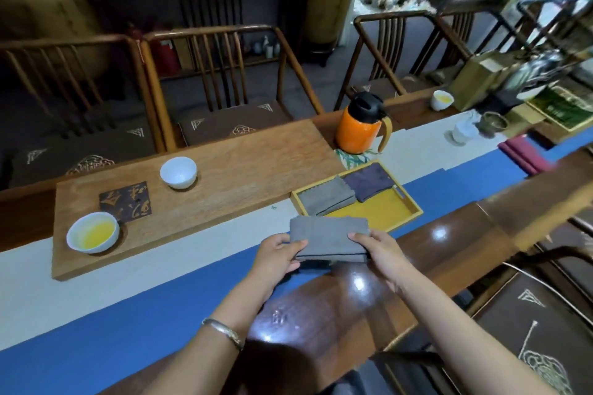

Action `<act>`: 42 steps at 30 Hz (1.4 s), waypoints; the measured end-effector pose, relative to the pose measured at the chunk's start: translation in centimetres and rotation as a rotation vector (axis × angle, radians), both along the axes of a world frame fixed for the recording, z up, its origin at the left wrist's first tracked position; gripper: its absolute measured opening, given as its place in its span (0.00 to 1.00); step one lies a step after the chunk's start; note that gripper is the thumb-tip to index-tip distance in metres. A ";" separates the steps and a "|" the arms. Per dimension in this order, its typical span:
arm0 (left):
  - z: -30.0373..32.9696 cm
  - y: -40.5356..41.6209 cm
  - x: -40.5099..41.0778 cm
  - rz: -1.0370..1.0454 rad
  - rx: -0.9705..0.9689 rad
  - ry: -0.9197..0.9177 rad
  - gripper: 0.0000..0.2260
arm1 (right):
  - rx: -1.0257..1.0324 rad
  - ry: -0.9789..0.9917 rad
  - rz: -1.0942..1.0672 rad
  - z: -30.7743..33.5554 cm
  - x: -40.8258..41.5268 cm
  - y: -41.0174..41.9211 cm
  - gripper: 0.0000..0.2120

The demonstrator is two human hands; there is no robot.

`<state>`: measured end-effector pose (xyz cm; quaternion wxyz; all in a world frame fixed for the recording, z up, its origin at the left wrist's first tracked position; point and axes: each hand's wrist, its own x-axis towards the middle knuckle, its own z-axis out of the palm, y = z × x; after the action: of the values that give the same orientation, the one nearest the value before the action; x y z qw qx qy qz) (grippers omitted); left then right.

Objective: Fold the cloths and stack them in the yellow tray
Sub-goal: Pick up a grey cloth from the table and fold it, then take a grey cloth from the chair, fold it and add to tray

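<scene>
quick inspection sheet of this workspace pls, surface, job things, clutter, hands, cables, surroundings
surface: long wooden table with a white and blue runner
job's things: yellow tray holds a folded grey cloth and a folded purple cloth side by side; another folded grey cloth is held just in front of the tray
clutter: orange flask, empty white cup, cup of yellow tea on a wooden board, red cloths far right
grippers: left hand and right hand each have a grip on an end of the held cloth
cables: nothing seen
surroundings: wooden chairs behind the table
</scene>
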<state>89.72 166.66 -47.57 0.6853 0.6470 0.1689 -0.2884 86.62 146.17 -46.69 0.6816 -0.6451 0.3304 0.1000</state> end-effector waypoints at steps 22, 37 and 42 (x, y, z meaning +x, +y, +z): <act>-7.3 -13.5 5.0 0.206 0.821 -0.132 0.12 | -0.508 0.016 0.611 -9.0 13.1 -10.2 0.17; -8.7 -13.0 5.3 0.119 0.921 -0.045 0.14 | -1.067 -0.061 0.856 -9.1 13.5 -10.7 0.22; -7.3 -9.8 4.5 0.203 0.918 -0.082 0.10 | -1.130 -0.341 0.900 -7.5 13.3 -11.2 0.15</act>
<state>94.17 156.88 -54.82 0.3591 0.8743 0.3142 -0.0897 99.90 134.94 -54.20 0.1809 -0.9771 -0.0752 0.0828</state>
